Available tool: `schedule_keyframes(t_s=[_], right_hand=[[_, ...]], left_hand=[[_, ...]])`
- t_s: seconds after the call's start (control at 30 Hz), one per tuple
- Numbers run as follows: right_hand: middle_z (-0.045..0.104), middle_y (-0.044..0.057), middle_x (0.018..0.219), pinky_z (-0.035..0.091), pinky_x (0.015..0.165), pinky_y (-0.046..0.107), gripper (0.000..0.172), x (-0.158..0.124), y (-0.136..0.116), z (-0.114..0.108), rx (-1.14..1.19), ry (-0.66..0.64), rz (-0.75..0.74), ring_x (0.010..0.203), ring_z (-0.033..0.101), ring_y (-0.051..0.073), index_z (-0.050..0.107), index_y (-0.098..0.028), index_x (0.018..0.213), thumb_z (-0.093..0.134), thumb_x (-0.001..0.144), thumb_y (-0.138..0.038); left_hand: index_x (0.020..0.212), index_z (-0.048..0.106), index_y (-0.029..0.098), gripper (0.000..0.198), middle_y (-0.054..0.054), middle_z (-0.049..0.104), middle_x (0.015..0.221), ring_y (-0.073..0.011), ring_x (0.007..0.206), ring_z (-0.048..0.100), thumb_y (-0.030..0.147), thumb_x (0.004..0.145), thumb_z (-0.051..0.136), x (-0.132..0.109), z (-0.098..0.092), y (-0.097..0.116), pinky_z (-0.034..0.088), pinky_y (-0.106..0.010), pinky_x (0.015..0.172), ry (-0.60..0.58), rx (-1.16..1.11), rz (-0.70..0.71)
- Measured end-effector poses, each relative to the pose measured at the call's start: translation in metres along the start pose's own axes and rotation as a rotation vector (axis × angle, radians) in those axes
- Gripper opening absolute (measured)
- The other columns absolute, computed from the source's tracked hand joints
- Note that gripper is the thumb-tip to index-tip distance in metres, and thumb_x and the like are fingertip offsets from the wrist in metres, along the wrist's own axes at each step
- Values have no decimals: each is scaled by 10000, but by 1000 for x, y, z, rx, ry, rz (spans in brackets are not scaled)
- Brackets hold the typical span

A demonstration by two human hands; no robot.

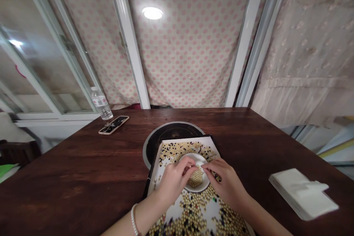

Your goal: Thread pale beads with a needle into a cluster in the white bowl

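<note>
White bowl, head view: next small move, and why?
Perhaps ease the left hand slightly toward the right hand: their fingers are close together over the bowl, with a narrow gap between. Anything held is too small to tell.

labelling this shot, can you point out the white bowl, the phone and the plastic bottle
white bowl (206,181): head view, bare inner wall at its right side
phone (117,123): head view, middle of its dark screen
plastic bottle (101,102): head view, label around its middle
</note>
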State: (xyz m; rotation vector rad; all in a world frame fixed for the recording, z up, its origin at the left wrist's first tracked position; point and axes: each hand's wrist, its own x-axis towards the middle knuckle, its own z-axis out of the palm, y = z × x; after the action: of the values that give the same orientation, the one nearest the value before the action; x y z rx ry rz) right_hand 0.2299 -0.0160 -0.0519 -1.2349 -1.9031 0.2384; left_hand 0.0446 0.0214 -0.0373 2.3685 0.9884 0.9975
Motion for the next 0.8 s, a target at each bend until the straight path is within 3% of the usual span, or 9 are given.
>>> schedule_keyframes(t_s=[0.5,0.8], right_hand=[[617,35,785,452,734,308,179,-2,-2,0,26,-53,52,791,570,181,606,-205,800,452,882,-168],[621,33,772,449,692,304,178,0,-3,-1,62,-2,30,755,569,179,618,-208,836,452,879,-159]], left_hand=[[885,532,222,45,28,683,782,-119,672,651,260,873,513,0,1,-1,479,-214,613,-30,2,-41],[856,576,225,110,42,717,772,-128,687,690,172,779,632,2,-1,-3,488,-188,600,0,-12,-11]])
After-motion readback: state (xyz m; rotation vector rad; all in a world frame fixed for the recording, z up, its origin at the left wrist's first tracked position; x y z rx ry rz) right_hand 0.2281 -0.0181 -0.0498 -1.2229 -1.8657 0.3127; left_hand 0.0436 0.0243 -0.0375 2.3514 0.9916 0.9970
